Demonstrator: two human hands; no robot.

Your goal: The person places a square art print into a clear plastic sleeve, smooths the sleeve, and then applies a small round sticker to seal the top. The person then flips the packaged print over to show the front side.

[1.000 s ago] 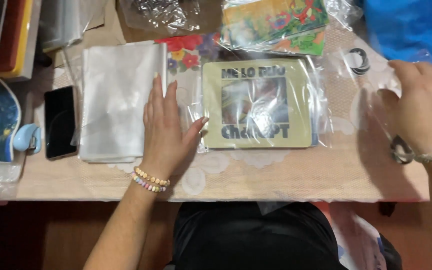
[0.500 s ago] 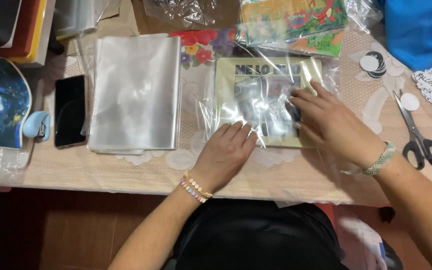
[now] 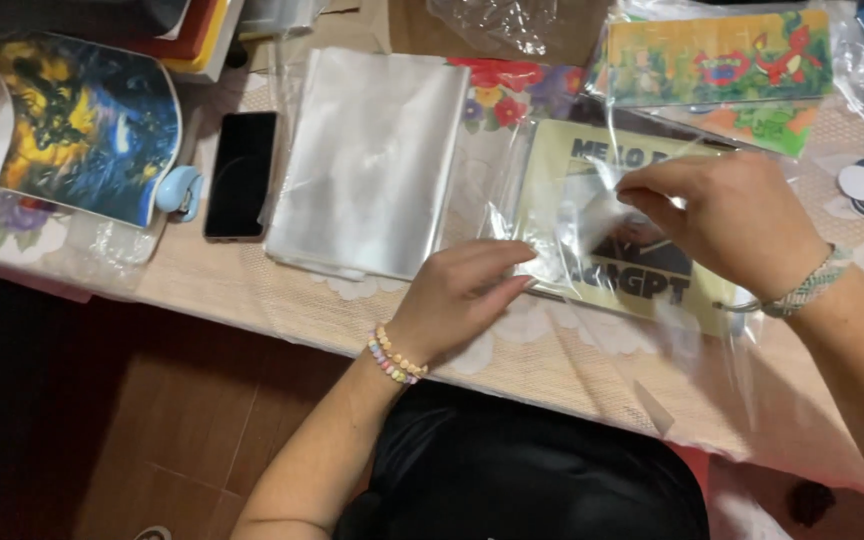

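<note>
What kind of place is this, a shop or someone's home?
Probably a home table used for packing printed goods by hand. A stack of clear bags lies on a lace-patterned tablecloth, colourful prints in sleeves wait at the back, and both hands, left hand and right hand, work a yellow card into a bag.

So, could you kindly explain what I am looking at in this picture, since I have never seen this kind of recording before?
The picture comes from a camera worn on a person's head, looking down at their own two bare hands over a table with a beige lace-patterned cloth. The left hand presses the edge of a pale yellow square card, while the right hand handles the clear plastic sleeve around it. Nearby lie a stack of clear plastic bags and a black phone.
</note>
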